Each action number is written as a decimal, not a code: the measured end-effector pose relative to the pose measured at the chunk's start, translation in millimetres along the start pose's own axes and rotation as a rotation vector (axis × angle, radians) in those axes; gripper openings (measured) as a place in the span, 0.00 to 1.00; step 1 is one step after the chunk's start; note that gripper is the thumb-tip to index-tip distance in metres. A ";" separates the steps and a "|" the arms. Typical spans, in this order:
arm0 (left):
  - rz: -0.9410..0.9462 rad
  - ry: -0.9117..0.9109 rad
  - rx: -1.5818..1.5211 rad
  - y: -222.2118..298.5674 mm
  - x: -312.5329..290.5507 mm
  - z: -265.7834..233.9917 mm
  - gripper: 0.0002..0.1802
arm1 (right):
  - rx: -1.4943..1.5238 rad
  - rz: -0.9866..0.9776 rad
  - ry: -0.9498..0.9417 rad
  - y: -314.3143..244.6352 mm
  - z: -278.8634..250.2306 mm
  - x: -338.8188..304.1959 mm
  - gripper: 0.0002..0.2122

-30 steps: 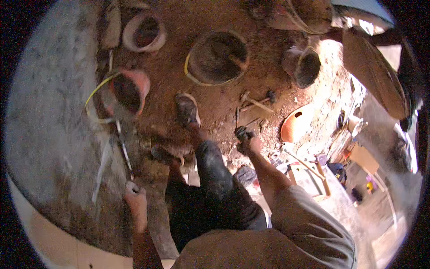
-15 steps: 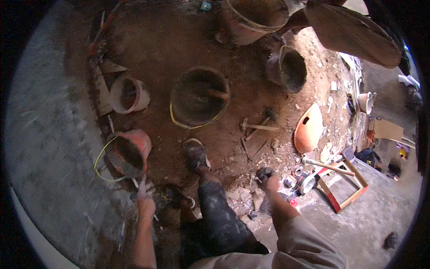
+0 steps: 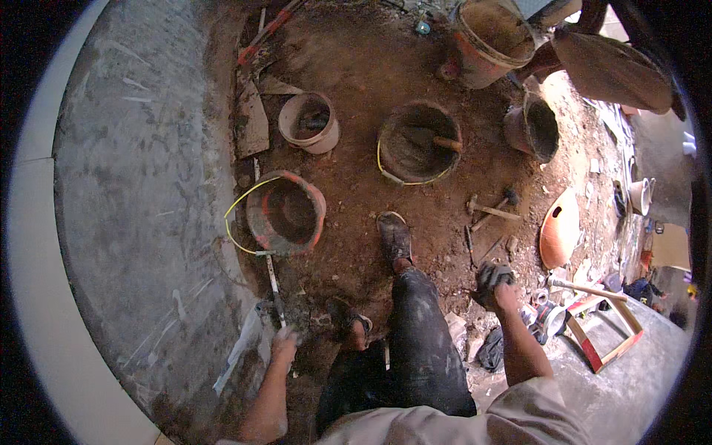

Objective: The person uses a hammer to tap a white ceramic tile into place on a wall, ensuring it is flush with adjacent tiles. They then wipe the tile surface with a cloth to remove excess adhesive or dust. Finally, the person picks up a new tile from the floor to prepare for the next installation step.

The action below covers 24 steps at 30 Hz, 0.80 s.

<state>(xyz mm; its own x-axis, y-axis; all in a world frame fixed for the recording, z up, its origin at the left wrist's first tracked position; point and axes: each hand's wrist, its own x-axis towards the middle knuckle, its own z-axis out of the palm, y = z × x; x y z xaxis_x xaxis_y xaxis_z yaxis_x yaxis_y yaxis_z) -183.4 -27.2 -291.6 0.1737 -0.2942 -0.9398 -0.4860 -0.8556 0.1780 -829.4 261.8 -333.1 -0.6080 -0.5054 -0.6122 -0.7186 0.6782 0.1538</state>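
Observation:
My left hand (image 3: 283, 343) is low on the left, smeared by motion, close to the lower end of a pale narrow strip (image 3: 274, 285). Just beyond the strip stands a reddish, dirt-caked bucket (image 3: 317, 194) with a yellow handle, apart from the hand. My right hand (image 3: 495, 288) hangs over the rubble right of my leg. Dark grey material, seemingly a glove, covers its curled fingers; what they hold, if anything, is hidden. A mason's hammer (image 3: 495, 211) and a dark-headed mallet (image 3: 510, 197) lie crossed on the soil beyond this hand.
A basin (image 3: 399, 169) of grey mix holds a wooden-handled tool (image 3: 447, 144). Other buckets (image 3: 324, 141) stand around the dirt. An orange hard-hat-like shell (image 3: 558, 237), a long-handled hammer (image 3: 586, 288) and a wooden frame (image 3: 632, 341) lie at right. Another person's leg (image 3: 608, 67) is at far right.
The reddish bucket has gone from tilted to more upright, and my left hand has drawn back from its rim. My right hand has turned. The whole view has shifted.

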 end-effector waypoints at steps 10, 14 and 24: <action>-0.199 0.152 -0.105 -123.4 -65.1 -50.6 0.21 | -0.292 -0.460 0.847 -219.6 -128.8 335.0 0.18; -0.232 0.060 -0.163 -106.7 -63.1 5.5 0.21 | -0.665 -0.342 0.254 -305.0 -189.2 363.1 0.16; -0.017 -0.126 -0.292 -61.3 -40.6 70.4 0.20 | -0.417 -0.400 0.382 -292.9 -203.5 333.6 0.14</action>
<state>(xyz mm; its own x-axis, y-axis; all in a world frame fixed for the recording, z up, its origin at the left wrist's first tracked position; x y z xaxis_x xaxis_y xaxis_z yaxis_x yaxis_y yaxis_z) -220.9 67.2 -284.8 0.0635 -0.2394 -0.9688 -0.2140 -0.9515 0.2211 -890.5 -213.9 -424.6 -0.2909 -0.8783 -0.3795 -0.9354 0.1779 0.3055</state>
